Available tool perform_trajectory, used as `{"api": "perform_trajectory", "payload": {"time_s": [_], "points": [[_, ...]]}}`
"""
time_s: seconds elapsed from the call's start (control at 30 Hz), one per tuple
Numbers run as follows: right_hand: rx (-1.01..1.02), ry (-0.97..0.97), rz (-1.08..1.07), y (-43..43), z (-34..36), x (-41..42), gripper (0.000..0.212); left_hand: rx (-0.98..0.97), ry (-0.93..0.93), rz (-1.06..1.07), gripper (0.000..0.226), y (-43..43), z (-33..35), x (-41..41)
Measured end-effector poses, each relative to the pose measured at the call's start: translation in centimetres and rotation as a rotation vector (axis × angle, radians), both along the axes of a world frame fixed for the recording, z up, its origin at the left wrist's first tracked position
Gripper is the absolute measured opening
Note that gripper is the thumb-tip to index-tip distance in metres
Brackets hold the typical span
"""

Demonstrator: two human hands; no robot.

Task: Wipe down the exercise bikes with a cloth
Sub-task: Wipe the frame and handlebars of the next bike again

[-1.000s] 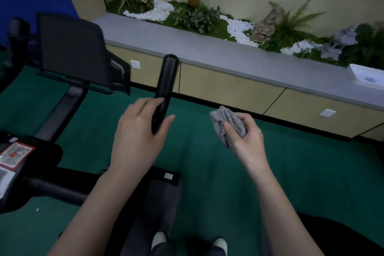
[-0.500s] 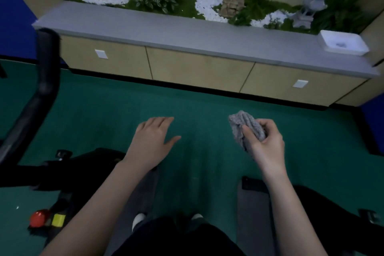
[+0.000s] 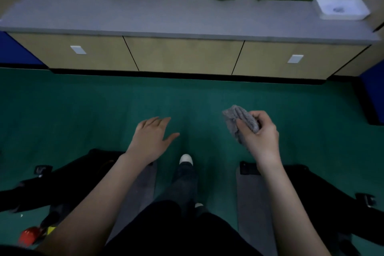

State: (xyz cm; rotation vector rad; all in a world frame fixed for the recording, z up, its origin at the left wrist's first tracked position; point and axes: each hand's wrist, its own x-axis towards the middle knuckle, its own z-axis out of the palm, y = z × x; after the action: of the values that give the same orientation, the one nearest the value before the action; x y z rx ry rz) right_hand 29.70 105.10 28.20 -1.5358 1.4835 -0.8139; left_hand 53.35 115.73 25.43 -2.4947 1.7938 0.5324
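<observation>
Cloth: crumpled grey cloth point(image 3: 239, 122), held in mid-air over the green carpeted floor point(image 3: 83, 114); touching no bike
Right grip: right hand point(image 3: 260, 137); fingers and thumb curled round the cloth, pinching it
Left grip: left hand point(image 3: 152, 141); spread, palm down, holding nothing
Bikes: black frame of one exercise bike point(image 3: 62, 176) low at left; second black frame point(image 3: 324, 189) low at right, long axis running out rightward
Outlook: second frame lies below and right of the cloth; right arm nearer; a downward reach seems likely
</observation>
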Motion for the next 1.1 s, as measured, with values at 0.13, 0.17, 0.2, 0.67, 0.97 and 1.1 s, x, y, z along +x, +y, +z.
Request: {"api": "perform_trajectory", "payload": {"time_s": [0.13,0.17,0.2,0.67,0.97,1.1], "points": [[-0.036,0.035,0.073,-4.2,-0.1,3.8,0.015,0.066,0.013,0.024,0.067,-3.7,-1.7,2.8],[-0.044,0.043,0.099,-5.4,-0.1,4.9,0.016,0.079,0.029,0.043,0.067,-4.7,-2.0,3.7],[-0.047,0.052,0.127,-6.5,0.1,6.1,0.016,0.086,0.042,0.063,0.067,-5.8,-2.2,4.6],[0.074,0.067,0.403,-17.5,-0.1,21.4,0.013,0.09,0.168,0.391,0.064,-11.5,-3.7,15.6],[0.055,-0.003,0.812,-22.8,-1.4,32.5,0.015,0.062,0.187,0.707,0.061,-12.6,-5.0,20.3],[0.054,-0.002,0.947,-28.5,-1.5,36.7,0.015,-0.005,0.181,0.83,0.061,-16.1,-5.1,22.1]]}}
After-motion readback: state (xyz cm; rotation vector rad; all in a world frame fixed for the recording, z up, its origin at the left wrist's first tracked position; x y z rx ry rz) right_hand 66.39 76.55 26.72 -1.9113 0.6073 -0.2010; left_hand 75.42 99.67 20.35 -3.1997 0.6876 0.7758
